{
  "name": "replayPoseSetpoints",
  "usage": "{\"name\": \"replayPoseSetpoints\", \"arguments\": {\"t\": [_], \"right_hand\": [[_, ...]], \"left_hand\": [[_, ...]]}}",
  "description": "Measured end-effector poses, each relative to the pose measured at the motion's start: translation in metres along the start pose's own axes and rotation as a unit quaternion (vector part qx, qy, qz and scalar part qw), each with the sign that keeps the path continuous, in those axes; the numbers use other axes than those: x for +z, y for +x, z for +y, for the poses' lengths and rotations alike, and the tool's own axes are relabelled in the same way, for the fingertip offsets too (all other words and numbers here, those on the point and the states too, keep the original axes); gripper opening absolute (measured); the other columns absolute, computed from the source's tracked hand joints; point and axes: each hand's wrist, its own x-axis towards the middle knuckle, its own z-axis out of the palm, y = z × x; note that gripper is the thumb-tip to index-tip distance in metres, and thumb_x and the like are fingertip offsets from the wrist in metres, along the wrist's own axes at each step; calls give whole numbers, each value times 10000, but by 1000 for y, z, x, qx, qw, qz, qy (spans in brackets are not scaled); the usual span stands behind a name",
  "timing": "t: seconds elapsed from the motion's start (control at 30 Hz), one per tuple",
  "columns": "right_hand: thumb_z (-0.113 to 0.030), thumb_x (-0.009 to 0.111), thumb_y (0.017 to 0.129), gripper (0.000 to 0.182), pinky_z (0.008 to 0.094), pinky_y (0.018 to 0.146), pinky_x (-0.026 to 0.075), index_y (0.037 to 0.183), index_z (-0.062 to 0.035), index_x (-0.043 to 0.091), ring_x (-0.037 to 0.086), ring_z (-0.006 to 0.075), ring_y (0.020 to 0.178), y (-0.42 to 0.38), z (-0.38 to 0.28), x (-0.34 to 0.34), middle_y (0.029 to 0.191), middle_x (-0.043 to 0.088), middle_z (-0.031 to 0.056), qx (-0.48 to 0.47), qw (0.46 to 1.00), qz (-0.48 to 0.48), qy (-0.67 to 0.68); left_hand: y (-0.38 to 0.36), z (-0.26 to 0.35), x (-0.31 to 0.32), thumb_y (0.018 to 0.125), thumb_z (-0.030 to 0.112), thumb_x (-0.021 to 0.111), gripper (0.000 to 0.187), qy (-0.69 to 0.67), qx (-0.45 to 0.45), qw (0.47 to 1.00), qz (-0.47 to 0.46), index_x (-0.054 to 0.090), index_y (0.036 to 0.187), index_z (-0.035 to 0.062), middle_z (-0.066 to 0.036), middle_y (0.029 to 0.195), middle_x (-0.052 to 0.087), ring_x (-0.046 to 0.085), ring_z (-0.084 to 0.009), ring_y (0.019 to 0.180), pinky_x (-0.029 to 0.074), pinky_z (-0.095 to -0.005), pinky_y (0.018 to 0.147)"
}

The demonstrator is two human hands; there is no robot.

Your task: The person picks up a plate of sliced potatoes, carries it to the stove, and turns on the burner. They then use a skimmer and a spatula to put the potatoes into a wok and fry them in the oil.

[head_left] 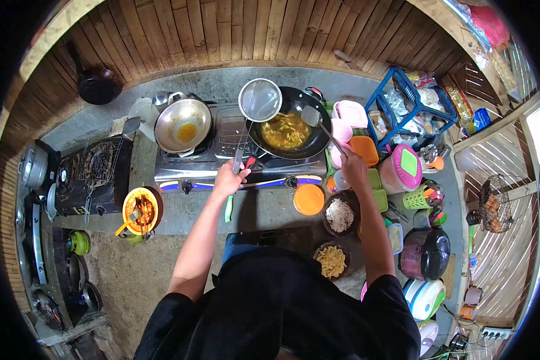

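Observation:
My left hand (229, 179) is closed around the handle of a round mesh strainer (260, 100), whose basket is raised over the left rim of a black wok (306, 102). Yellowish pieces of food (286, 131) lie in oil at the bottom of that wok. In my right hand (352, 166) is the handle of a metal spatula (311, 116); its blade is inside the wok on the right side. The wok sits on the right side of a gas stove (240, 171). To its left, a lighter pan (183, 126) holds a little yellow oil.
An orange bowl (152, 227) with red sauce stands left, near a second stove (90, 177). Bowls of white food (339, 215) and pale strips (331, 261) are near my right arm. Plastic containers (400, 168), a blue rack (396, 78) and a rice cooker (425, 254) line the right.

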Motion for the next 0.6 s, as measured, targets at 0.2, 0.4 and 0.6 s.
{"name": "replayPoseSetpoints", "arguments": {"t": [0.2, 0.4, 0.6], "right_hand": [[-165, 572, 900, 276, 461, 779, 519, 1128, -30, 650, 653, 412, 880, -7, 25, 16, 936, 667, 250, -71, 984, -76, 144], [-167, 577, 899, 279, 442, 802, 519, 1130, -32, 653, 643, 399, 955, -17, 4, 9, 1044, 663, 227, -52, 966, -67, 243], [-193, 552, 897, 280, 492, 760, 515, 1124, -63, 653, 652, 396, 861, -7, -17, -30, 947, 677, 217, -31, 999, 4, -34]], "left_hand": [[0, -1, 1, 849, 142, 725, 217, -4, 7, 1000, 4, 536, 913, 58, -50, 702, 642, 671, -143, 605, 480, -304, 480], [2, -3, 1, 843, 150, 731, 220, -14, 9, 1000, 7, 540, 893, 52, -57, 682, 640, 682, -159, 601, 484, -327, 507], [1, -2, 1, 851, 137, 723, 207, -13, 9, 1000, 1, 535, 902, 65, -44, 691, 635, 670, -140, 604, 471, -298, 473]]}}
